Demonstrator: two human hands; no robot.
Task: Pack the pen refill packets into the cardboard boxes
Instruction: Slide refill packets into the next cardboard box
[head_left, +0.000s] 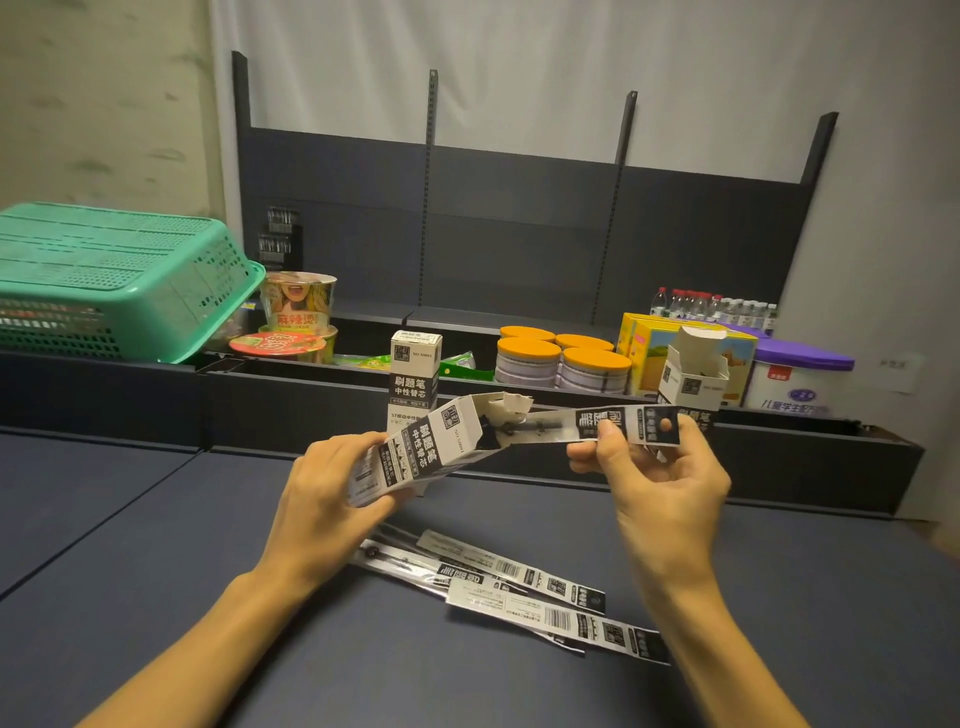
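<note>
Box (410, 457) gripped by left hand (332, 499), packet (623, 423) pinched by right hand (660, 467); packet likely snagged on torn flap, buckled.

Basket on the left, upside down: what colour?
Mint green basket, perforated plastic, seen clearly in the head view, the only one.

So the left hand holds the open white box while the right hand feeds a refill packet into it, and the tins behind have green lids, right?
Not quite: in the head view the round tins have orange lids. The left hand does hold the open white cardboard box, and the right hand feeds in the black-and-white refill packet.
</note>
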